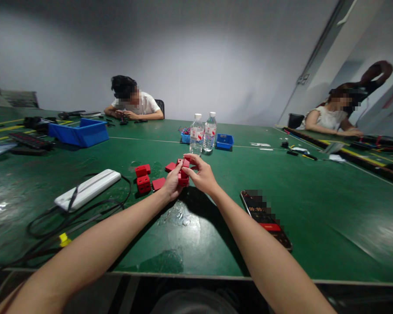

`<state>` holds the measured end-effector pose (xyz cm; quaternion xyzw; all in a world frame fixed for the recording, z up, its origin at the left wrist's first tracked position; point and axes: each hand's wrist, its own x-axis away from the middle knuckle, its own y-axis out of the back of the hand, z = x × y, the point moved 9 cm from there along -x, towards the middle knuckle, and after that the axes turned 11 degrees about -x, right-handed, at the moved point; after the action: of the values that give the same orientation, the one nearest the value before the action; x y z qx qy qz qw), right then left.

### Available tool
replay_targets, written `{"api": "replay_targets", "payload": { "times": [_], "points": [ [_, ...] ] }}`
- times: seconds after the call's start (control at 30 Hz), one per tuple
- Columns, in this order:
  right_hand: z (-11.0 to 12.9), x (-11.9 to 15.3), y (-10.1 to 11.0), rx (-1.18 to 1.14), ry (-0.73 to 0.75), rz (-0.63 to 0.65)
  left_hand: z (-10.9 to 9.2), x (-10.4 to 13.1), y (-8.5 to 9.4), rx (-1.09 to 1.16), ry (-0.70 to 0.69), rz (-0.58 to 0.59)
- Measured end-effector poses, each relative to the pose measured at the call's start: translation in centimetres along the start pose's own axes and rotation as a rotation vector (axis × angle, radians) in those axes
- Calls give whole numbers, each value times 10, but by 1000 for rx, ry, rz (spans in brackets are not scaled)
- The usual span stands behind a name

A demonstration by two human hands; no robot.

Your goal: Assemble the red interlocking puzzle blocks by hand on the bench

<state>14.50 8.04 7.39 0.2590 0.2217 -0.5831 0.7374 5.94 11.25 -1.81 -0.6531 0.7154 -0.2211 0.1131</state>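
Both my hands meet over the table around a cluster of red blocks (pixel 183 179). My left hand (pixel 173 185) grips it from the left, fingers closed and partly hidden behind it. From the right, my right hand (pixel 201 173) pinches the upper part of the cluster between thumb and fingers. Just left of my hands lie more red pieces: a flat red block (pixel 158 183), a holed red block (pixel 143 185) and another red block (pixel 143 170) behind it. One more red piece (pixel 170 166) sits close behind my left hand.
Two water bottles (pixel 196 134) stand beyond my hands, beside a small blue tray (pixel 225 141). A phone (pixel 265 218) lies to the right. On the left are a white power strip (pixel 88 189), black cables and a blue bin (pixel 80 132). Two people sit across the green table (pixel 314 226).
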Motion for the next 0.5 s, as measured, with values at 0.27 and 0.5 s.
{"api": "replay_targets", "payload": {
  "times": [0.27,0.5],
  "points": [
    [7,0,-3,82,-7,22,-5,2,0,-32,-71,-9],
    [0,2,-2,65,9,-23,-2,-2,-1,-18,-34,16]
  ]
}}
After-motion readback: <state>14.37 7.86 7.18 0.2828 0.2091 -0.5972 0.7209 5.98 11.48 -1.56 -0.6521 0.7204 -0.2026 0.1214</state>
